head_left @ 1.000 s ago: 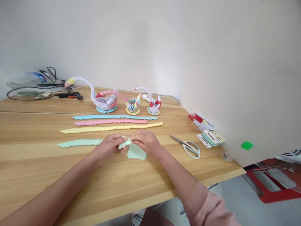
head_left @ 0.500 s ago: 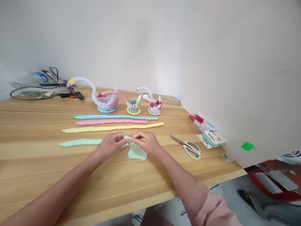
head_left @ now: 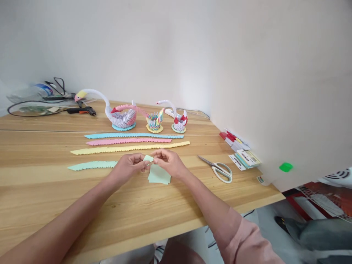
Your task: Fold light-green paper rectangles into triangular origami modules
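Note:
My left hand (head_left: 132, 165) and my right hand (head_left: 167, 162) pinch a small piece of light green paper (head_left: 148, 158) between them, low over the table. The fingers hide part of its lower edge, and its folds are too small to make out. Just below it lies a stack of green paper sheets (head_left: 159, 175). A chain of folded green paper pieces (head_left: 92, 165) runs left of the stack, its right end behind my left hand. Beyond my hands lie a yellow chain (head_left: 129, 148), a pink chain (head_left: 129, 140) and a blue chain (head_left: 133, 135), roughly parallel.
Scissors (head_left: 220, 171) lie to the right, points toward the back left. Paper packs (head_left: 244, 159) rest against the right wall. At the back stand a large paper swan (head_left: 123, 119) and two smaller ones (head_left: 154, 122). A glue gun (head_left: 81, 110) and its cable are at the back left.
The small green paper has turned in my fingers, and its pale face now shows more upward. My hands stay together over the stack. The whole view has shifted slightly.

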The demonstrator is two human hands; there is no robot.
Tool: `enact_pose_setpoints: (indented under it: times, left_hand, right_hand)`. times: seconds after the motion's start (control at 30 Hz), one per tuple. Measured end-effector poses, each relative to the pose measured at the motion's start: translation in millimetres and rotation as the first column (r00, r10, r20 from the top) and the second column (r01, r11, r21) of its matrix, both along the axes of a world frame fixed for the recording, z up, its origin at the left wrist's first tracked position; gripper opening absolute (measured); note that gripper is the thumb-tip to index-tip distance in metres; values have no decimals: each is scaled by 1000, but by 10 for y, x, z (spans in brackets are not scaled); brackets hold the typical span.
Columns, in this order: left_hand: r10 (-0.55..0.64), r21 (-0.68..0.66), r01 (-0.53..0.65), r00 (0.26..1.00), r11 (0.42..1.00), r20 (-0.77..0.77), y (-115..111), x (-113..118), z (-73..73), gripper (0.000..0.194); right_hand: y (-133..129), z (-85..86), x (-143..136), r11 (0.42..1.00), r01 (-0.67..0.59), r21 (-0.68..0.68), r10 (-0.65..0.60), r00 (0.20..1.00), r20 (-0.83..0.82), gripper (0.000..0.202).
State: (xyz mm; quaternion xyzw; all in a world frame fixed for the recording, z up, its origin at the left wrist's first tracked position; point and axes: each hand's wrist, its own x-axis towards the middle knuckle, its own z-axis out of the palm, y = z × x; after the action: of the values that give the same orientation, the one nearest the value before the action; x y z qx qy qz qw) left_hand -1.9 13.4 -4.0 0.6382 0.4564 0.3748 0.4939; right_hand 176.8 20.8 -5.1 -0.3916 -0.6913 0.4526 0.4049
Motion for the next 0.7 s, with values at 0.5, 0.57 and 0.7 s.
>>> enact_pose_setpoints:
  times: [0.5,0.57,0.7]
  left_hand:
    - [22,2,-22,997,1000,-75,-40,5,69,35]
    - [-1,12,2,997,1000,-81,-51,9,80,36]
    - [-94,6,94,995,996,24,-77,14,99,35]
  right_hand:
    - [40,19,35,990,-4,-140,-6,997,-73,20]
    - [20,37,42,982,-40,-182,30,998,-60,21]
    - [-2,62,60,978,-51,-203,31,994,-104,25]
